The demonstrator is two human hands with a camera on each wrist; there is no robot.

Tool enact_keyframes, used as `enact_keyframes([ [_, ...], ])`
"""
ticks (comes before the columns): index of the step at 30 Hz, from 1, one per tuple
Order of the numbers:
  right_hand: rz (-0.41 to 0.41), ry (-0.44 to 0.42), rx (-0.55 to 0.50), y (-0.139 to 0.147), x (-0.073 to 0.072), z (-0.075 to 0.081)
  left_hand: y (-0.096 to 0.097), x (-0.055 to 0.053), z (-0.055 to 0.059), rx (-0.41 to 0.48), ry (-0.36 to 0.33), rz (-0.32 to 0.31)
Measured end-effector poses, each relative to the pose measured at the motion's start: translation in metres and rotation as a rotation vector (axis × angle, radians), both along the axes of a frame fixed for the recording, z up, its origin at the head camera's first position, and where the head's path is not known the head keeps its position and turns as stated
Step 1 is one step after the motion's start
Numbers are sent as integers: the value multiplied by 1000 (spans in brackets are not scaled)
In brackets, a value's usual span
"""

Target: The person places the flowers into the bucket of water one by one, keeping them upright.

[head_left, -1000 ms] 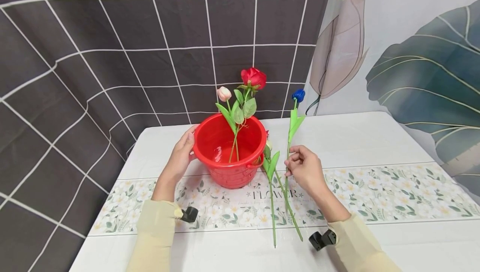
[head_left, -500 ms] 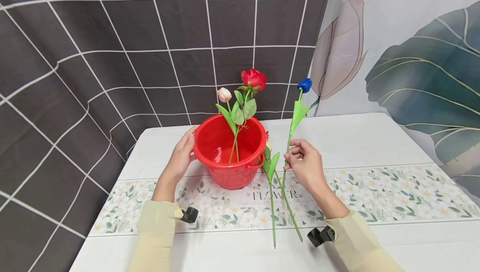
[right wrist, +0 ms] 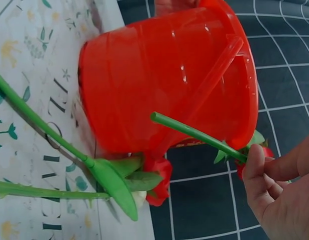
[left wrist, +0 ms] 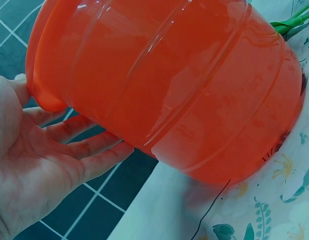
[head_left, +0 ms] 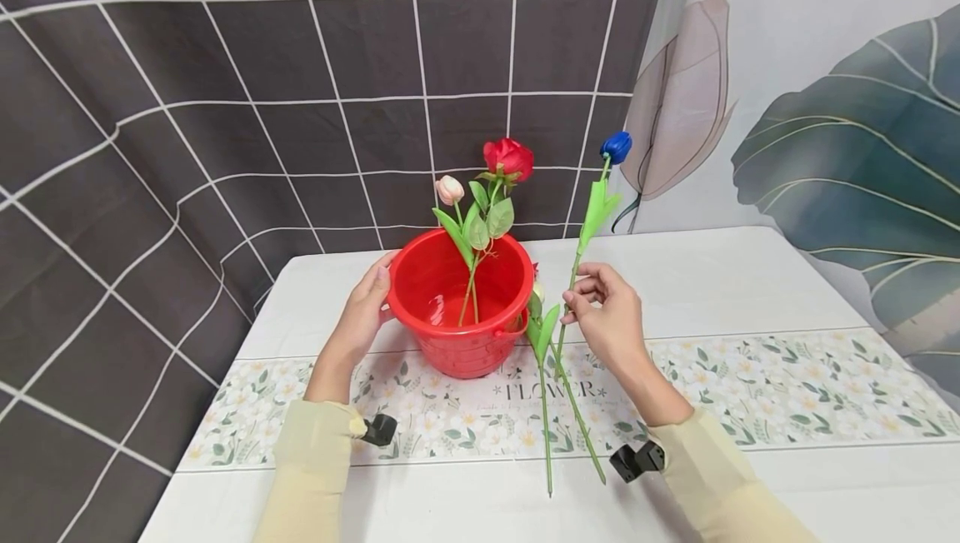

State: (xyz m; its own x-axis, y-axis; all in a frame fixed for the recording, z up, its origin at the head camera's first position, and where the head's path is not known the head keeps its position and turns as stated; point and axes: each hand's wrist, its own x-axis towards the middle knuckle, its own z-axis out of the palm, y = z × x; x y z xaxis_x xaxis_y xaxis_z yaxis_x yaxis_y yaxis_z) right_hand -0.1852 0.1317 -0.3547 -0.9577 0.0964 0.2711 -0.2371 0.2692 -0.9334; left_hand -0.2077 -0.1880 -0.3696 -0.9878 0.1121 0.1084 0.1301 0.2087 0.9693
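A red bucket [head_left: 450, 351] stands upright on the table. My left hand [head_left: 362, 310] rests against its left side; in the left wrist view the fingers [left wrist: 89, 145] lie extended along the wall, thumb at the rim. A pink tulip [head_left: 449, 190] and a red rose [head_left: 507, 158] lean inside the bucket. To its right, my right hand [head_left: 606, 310] pinches the stem of a blue tulip [head_left: 617, 146] between thumb and fingers. That tulip tilts with its bloom up and to the right; the right wrist view shows the stem's cut end [right wrist: 155, 116] in front of the bucket.
Two more green-stemmed flowers lie on the table right of the bucket, a leafy stem [head_left: 546, 410] and a crossing stem [head_left: 581, 418]; their blooms are partly hidden by the bucket. A floral runner [head_left: 750, 385] crosses the white table [head_left: 712, 276]. Dark grid cloth [head_left: 300, 68] hangs behind.
My right hand has lifted the blue tulip off the table area and moved slightly up and left, the bloom tilting rightward. The left hand and bucket stay in place.
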Motion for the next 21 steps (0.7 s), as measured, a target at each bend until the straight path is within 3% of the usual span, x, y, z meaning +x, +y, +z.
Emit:
enact_keyframes([
  [4,3,20,-15,-4,-1,5,0,0,0,-3,-8,3],
  [11,12,57,-40,-11,-3,11,9,17,28,7,-48,-11],
  [21,22,109,-87,-18,-7,15,9,17,28,19,-39,-15],
])
